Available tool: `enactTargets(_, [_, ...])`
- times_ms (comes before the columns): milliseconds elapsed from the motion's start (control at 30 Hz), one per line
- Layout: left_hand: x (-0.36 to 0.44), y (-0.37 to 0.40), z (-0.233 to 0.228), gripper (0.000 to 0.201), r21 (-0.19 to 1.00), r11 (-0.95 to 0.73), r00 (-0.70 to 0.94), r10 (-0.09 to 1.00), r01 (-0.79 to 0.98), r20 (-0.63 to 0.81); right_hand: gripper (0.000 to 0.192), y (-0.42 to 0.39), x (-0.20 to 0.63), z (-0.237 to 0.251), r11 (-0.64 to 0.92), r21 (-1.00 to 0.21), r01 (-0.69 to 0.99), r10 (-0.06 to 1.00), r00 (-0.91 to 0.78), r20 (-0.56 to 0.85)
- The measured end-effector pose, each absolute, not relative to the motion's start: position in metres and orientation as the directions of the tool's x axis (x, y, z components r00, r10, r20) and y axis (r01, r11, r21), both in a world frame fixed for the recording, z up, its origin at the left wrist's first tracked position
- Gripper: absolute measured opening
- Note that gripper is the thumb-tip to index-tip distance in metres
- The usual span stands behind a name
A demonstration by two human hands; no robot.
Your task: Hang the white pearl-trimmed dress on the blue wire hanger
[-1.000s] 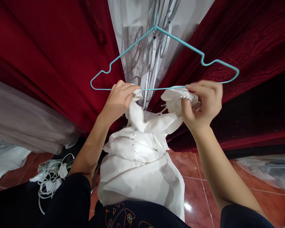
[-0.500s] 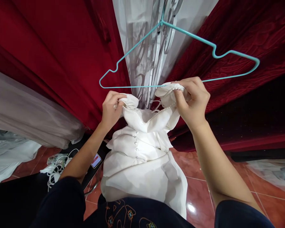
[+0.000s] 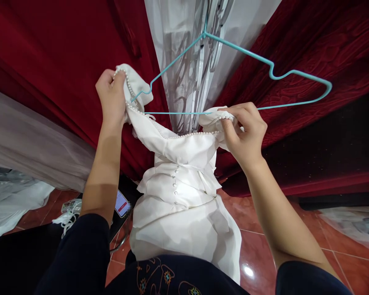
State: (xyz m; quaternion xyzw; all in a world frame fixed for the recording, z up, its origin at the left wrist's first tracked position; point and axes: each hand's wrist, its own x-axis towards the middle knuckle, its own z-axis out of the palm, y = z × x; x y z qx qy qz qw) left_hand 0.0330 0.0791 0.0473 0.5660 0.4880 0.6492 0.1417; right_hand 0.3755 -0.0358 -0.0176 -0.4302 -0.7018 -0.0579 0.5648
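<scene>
A white dress point(image 3: 184, 151) with a pearl-trimmed neckline and a row of small front buttons drapes down in front of me. My left hand point(image 3: 112, 96) pinches one of its shoulder pieces, which is pulled over the left end of a turquoise hanger point(image 3: 242, 50). That hanger tip is hidden in the cloth. My right hand point(image 3: 244, 129) grips the pearl edge of the other shoulder piece, just at the hanger's lower bar. The hanger's right end sticks out bare beyond that hand.
Dark red curtains point(image 3: 64, 49) hang on both sides, with white cloth and pale metal scrollwork point(image 3: 199, 73) between them. At lower left, a phone point(image 3: 121, 203) and white cable point(image 3: 69, 223) lie on a black surface. The floor point(image 3: 255, 241) is red tile.
My left hand has moved up and left, bringing its shoulder piece over the hanger's left end and stretching the neckline wide. My right hand has barely shifted.
</scene>
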Motion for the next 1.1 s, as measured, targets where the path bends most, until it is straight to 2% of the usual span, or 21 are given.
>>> enactTargets(100, [0.057,0.071,0.065,0.031,0.714,-0.529,-0.131,0.754,0.459,0.643,0.022,-0.035,0.374,-0.021,0.635,-0.411,0.654,0.534,0.013,0.845])
enactTargets(167, [0.074,0.061,0.068,0.025,0.697,-0.524,-0.018,0.793,0.49,0.609,0.022,-0.036,0.373,-0.023,0.636,-0.408,0.655,0.527,0.017,0.849])
enactTargets(233, [0.089,0.05,0.065,0.025,0.707,-0.539,0.0,0.795,0.458,0.606,0.022,-0.037,0.373,-0.023,0.631,-0.399,0.665,0.521,0.017,0.853])
enactTargets(300, [0.101,0.037,0.059,0.025,0.635,-0.631,-0.064,0.685,0.446,0.726,0.022,-0.037,0.373,-0.023,0.62,-0.393,0.678,0.523,0.016,0.852])
enactTargets(333, [0.106,0.03,0.055,0.023,0.551,-0.691,-0.079,0.588,0.468,0.805,0.022,-0.037,0.373,-0.024,0.614,-0.393,0.684,0.527,0.016,0.85])
enactTargets(400, [0.116,0.015,0.045,0.019,0.366,-0.762,0.04,0.455,0.535,0.89,0.022,-0.034,0.372,-0.025,0.613,-0.392,0.685,0.523,0.019,0.852])
enactTargets(467, [0.126,0.003,0.033,0.022,0.295,-0.794,0.29,0.498,0.532,0.817,0.021,-0.031,0.371,-0.025,0.629,-0.387,0.674,0.5,0.03,0.865])
enactTargets(533, [0.135,-0.004,0.019,0.031,0.317,-0.796,0.468,0.571,0.516,0.674,0.02,-0.029,0.37,-0.026,0.644,-0.383,0.663,0.481,0.039,0.876])
enactTargets(600, [0.143,-0.006,0.006,0.04,0.338,-0.778,0.505,0.61,0.53,0.611,0.02,-0.029,0.37,-0.026,0.646,-0.386,0.659,0.488,0.033,0.872])
enactTargets(733, [0.153,-0.012,-0.002,0.045,0.376,-0.749,0.402,0.627,0.545,0.668,0.035,-0.038,0.375,-0.035,0.658,-0.333,0.675,0.503,-0.064,0.862])
enactTargets(800, [0.154,-0.016,0.003,0.044,0.404,-0.748,0.386,0.634,0.527,0.671,0.044,-0.04,0.382,-0.043,0.665,-0.26,0.701,0.427,-0.07,0.902])
enactTargets(867, [0.152,-0.018,0.009,0.043,0.416,-0.74,0.38,0.644,0.528,0.664,0.041,-0.04,0.396,-0.048,0.635,-0.211,0.743,0.292,0.022,0.956])
enactTargets(1000, [0.144,-0.013,0.016,0.041,0.402,-0.702,0.369,0.675,0.588,0.639,0.022,-0.026,0.443,-0.034,0.555,-0.284,0.782,0.044,0.313,0.949])
enactTargets(1033, [0.142,-0.012,0.018,0.042,0.403,-0.694,0.368,0.682,0.596,0.632,0.018,-0.021,0.456,-0.025,0.569,-0.285,0.771,-0.001,0.348,0.938])
enactTargets(1100, [0.141,-0.012,0.019,0.042,0.419,-0.689,0.371,0.694,0.591,0.617,0.018,-0.011,0.477,-0.003,0.617,-0.254,0.745,-0.023,0.34,0.94])
